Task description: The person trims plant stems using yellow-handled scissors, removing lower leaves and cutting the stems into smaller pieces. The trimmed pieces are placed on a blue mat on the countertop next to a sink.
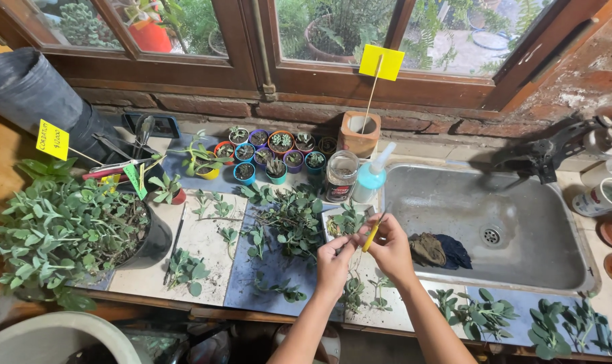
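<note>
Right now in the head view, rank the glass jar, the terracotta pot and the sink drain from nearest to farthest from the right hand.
1. Glass jar, just above the right hand, slightly left.
2. Sink drain, out to the right, in the basin.
3. Terracotta pot, beyond the jar, against the brick ledge.

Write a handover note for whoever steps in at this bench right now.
Left hand: pinches a small green cutting at the counter's front edge.
Right hand: grips a yellow-handled tool, its tip at that cutting.
Around them: more cuttings lie spread over the tiled counter; a small white tray behind the hands holds some.
Small coloured pots line the back; most already hold plants.
A large potted plant sits far left, the sink to the right.
Left: many loose cuttings remain unpotted.
</note>
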